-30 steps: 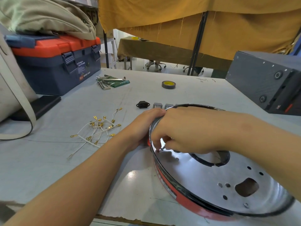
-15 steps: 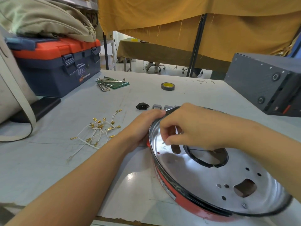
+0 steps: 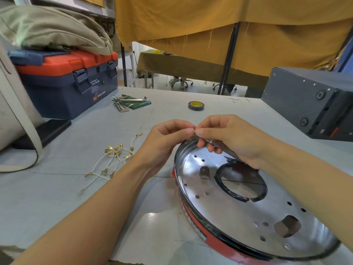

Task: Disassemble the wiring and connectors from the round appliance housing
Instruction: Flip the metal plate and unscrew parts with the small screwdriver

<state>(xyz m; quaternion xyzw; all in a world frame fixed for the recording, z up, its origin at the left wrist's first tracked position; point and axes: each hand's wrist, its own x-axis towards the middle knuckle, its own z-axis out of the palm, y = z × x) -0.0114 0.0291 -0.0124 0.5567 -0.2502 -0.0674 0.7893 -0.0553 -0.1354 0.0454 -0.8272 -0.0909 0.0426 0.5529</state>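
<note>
Round housing (image 3: 238, 213) lies on the table (image 3: 57, 197) before me — my left hand (image 3: 164, 142) and right hand (image 3: 227, 138) meet fingertip to fingertip above its far rim, pinching something too small to identify. Loose wires (image 3: 112, 159) lie left.

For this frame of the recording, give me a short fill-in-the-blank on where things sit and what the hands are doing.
1. The loose white wires with gold terminals lie on the table to the ____ of the round housing.
2. The roll of tape has a ____ core.
3. The left hand and right hand meet fingertip to fingertip above the housing's ____ rim.
4. The toolbox has an ____ lid.

Missing words: left; yellow; far; orange
</note>
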